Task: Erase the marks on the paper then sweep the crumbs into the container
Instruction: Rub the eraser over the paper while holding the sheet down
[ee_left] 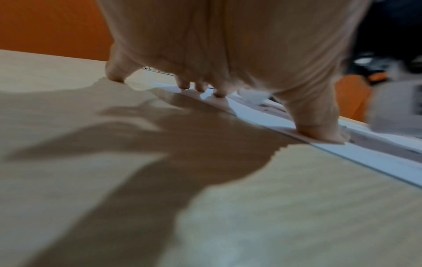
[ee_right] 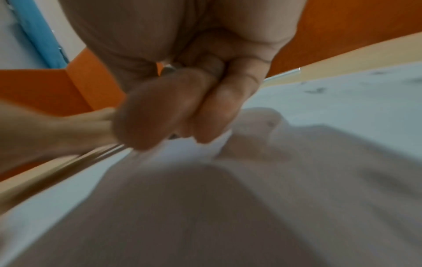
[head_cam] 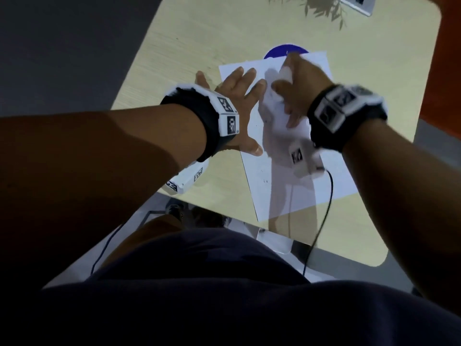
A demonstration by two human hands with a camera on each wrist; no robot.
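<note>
White sheet of paper (head_cam: 294,186): lies flat on the pale wood-grain table (head_cam: 199,33), slightly skewed, its far edge overlapping the round blue container (head_cam: 274,52) behind it; a few faint dark specks show near its middle, marks or crumbs, I cannot say which through the blur.

My left hand (head_cam: 237,103): fingers spread and straight, holding nothing; fingertips and thumb pressed down along the sheet's left edge, little finger on bare table; it pins the sheet.

My right hand (head_cam: 296,88): fingers curled and pinched around a small white eraser (head_cam: 284,72), its tip on the far part of the sheet, just short of the blue container; the right wrist view is smeared, so the exact grip is a judgement.

Step in hand, as I judge it: erasing, with the sweep not yet begun.

Other items: black cable (head_cam: 324,216) trailing from my right wrist across the near corner of the sheet; grey device (head_cam: 359,3) at the far table edge; orange panel (head_cam: 449,71) beyond the table.

Risks from here: the sheet wrinkles or tears if I rub hard towards its unpinned right side; the sheet slides if my left hand lifts; crumbs scatter onto the table if my right wrist or the cable drags through them; the container gets nudged away since the eraser works so close to it.
</note>
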